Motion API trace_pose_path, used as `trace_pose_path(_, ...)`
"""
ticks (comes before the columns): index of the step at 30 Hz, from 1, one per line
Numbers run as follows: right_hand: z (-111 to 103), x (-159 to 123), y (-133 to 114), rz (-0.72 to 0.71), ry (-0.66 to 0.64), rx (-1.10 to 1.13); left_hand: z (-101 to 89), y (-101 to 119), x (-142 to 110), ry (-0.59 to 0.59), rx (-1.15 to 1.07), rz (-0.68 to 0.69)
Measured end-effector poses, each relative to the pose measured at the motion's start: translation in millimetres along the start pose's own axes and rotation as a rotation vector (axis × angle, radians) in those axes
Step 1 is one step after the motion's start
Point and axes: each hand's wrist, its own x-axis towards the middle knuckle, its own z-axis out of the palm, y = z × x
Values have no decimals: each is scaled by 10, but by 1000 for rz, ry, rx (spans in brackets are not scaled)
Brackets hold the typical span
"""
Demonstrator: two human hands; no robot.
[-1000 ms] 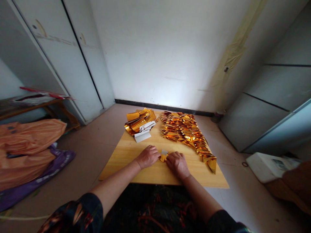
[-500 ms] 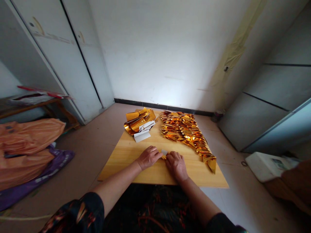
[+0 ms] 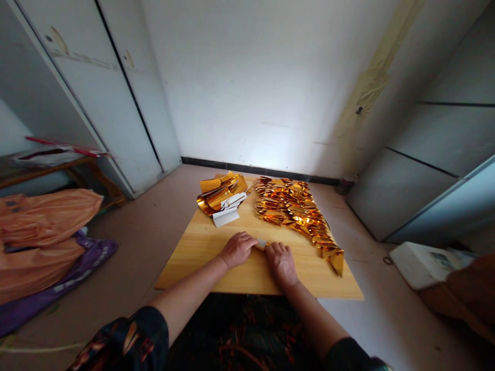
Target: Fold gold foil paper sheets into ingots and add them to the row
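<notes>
Between my two hands, just above the wooden board (image 3: 232, 281), is a small piece of gold foil paper (image 3: 262, 243) with its pale side partly showing. My left hand (image 3: 237, 250) pinches its left end with closed fingers. On the other end, the fingers of my right hand (image 3: 282, 262) are curled and closed; they cover much of the paper. Behind my left hand lies a loose heap of flat gold foil sheets (image 3: 218, 193), some turned white side up. Rows of folded gold foil pieces (image 3: 292, 203) spread over the right side of the board, reaching toward its right edge.
A pale wall (image 3: 251, 93) stands behind the board. Grey cabinets (image 3: 127, 93) are at the left, and another grey cabinet (image 3: 417, 170) at the right. Orange cloth (image 3: 46, 221) and a purple bag (image 3: 93, 257) lie at left. A white box (image 3: 413, 263) sits at right.
My hands have moved slightly apart along the small foil paper, and a bit more of its pale side shows between them. The heap and the folded pieces stay put.
</notes>
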Motion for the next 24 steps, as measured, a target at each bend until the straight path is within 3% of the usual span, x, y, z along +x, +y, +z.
trace_pose_path(7, -52, 100, 15, 247, -42, 205, 97, -25, -18, 51, -190, -323)
trace_pose_path(14, -97, 169, -80, 426, -61, 199, 141, 49, 46, 91, -269, -561)
trace_pose_path(24, -95, 192, -104, 439, -55, 186, 101, 162, 109, 93, -177, -639)
